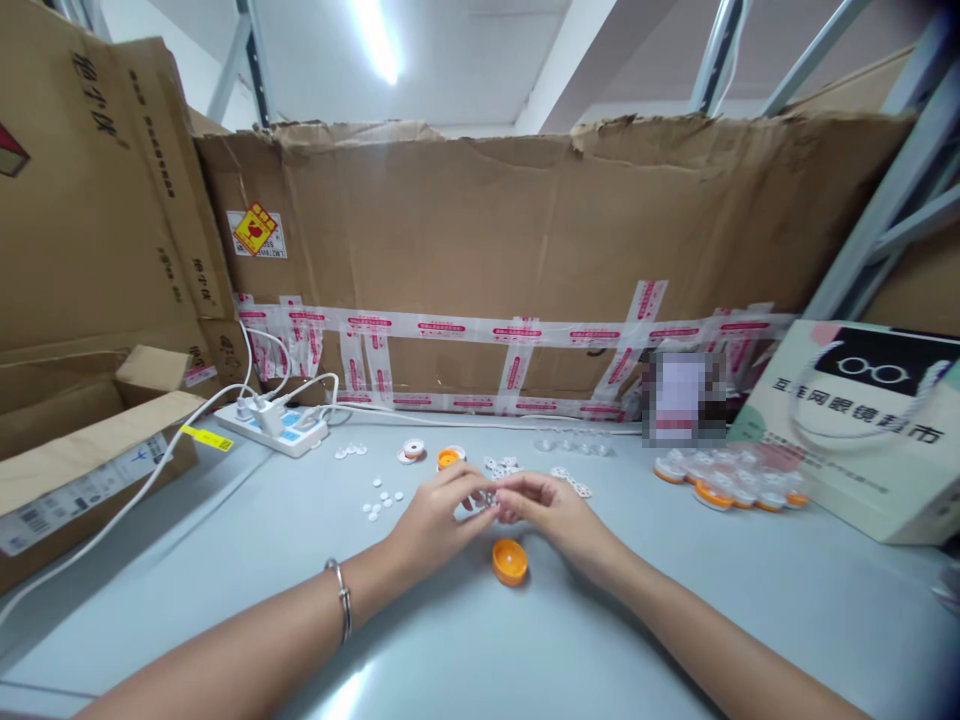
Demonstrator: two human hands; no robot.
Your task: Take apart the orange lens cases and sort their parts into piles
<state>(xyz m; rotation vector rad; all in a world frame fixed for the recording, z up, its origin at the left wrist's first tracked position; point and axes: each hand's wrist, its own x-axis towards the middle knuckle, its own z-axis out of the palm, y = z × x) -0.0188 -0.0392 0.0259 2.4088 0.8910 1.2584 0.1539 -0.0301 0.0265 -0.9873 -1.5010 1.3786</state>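
My left hand [435,515] and my right hand [559,520] meet fingertip to fingertip above the table. Both are closed in a pinch around something small and pale, mostly hidden by the fingers. Just below them on the table sits a round orange cup [510,577] with a small pale spot inside. Behind my left hand lies another orange round piece with a white rim [450,457], and beside it a white round piece [412,451]. Small white perforated pieces [572,482] lie behind my hands. Several little white discs [373,508] are scattered to the left.
More white pieces [351,451] and clear caps [574,443] lie farther back. On the right, a cluster of orange-and-clear round parts [731,480] stands by a paper bag [855,430]. A power strip [274,425] with white cables and an open carton [97,460] are at left; cardboard [480,230] walls the back.
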